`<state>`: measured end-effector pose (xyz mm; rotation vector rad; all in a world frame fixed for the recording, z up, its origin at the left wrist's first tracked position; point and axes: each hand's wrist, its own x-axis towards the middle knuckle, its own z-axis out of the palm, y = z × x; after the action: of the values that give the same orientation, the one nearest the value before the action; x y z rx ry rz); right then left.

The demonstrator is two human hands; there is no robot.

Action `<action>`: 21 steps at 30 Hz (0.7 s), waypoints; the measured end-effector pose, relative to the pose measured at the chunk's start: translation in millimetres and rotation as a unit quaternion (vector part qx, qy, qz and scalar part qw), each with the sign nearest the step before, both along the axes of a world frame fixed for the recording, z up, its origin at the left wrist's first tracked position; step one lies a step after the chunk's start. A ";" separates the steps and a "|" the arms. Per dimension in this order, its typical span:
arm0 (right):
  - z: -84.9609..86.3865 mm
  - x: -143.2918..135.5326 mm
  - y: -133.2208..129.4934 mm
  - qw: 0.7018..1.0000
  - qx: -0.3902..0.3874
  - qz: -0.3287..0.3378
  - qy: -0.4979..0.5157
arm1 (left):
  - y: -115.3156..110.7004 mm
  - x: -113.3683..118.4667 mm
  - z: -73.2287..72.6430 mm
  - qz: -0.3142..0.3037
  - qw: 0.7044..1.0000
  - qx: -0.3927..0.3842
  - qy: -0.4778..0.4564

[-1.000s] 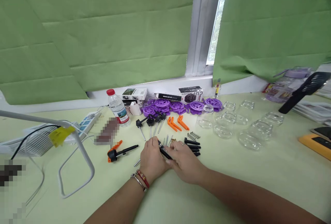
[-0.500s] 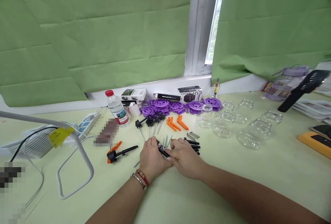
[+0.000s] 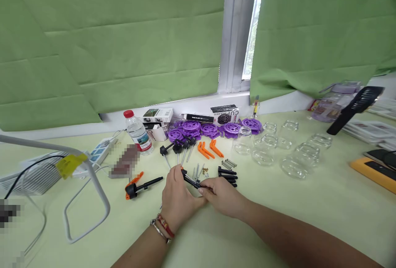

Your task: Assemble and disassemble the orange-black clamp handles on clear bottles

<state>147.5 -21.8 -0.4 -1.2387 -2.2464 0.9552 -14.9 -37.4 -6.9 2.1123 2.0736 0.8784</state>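
Note:
A slim black plastic shaft with a metal rod (image 3: 191, 181) slants between my two hands above the table. My left hand (image 3: 179, 191) is closed around its far end, where a bit of orange shows. Thumb and fingers of my right hand (image 3: 221, 193) pinch the near end. Just beyond my fingers lie loose metal pins (image 3: 196, 172) and small brass-coloured pieces (image 3: 205, 171). Black plastic shafts (image 3: 228, 175) lie beside my right hand, with several springs (image 3: 229, 163) behind them. To the left rests a black shaft with a round cap (image 3: 132, 191), beside an orange handle.
Black-capped metal rods (image 3: 177, 149), orange handles (image 3: 216, 148) and purple plastic wheels (image 3: 191, 126) lie farther back. Clear glass jars (image 3: 293, 167) stand at right. A water bottle (image 3: 138, 134) and a white metal stand (image 3: 99, 185) are on the left.
My hands have drawn slightly apart along the black shaft, showing more of it between them. Small brass-coloured pieces behind my hands are now visible. The whole view has shifted a little.

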 end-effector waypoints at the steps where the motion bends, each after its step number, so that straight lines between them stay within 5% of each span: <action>1: -1.7 -1.1 -0.2 0.999 -0.030 -0.002 0.014 | -1.7 -2.4 1.2 -0.014 1.000 0.002 -0.006; 5: -3.9 1.7 0.7 0.996 -0.078 -0.005 0.052 | -1.3 -19.2 5.6 -0.064 0.997 -0.031 -0.043; 9: 3.4 15.1 8.5 0.994 -0.104 -0.021 0.033 | 3.0 -33.9 13.7 -0.028 0.997 -0.052 -0.054; 16: 11.4 45.6 30.2 0.992 -0.124 0.003 0.007 | -1.3 -30.1 13.2 -0.031 0.987 -0.124 0.098; 21: 8.9 48.2 27.2 0.986 -0.160 0.048 -0.013 | -5.4 -13.3 16.2 -0.052 0.990 -0.026 0.131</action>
<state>195.7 5.5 8.5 -1.2867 -2.2507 1.3883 -28.2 -42.8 9.3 2.3934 2.0484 0.5529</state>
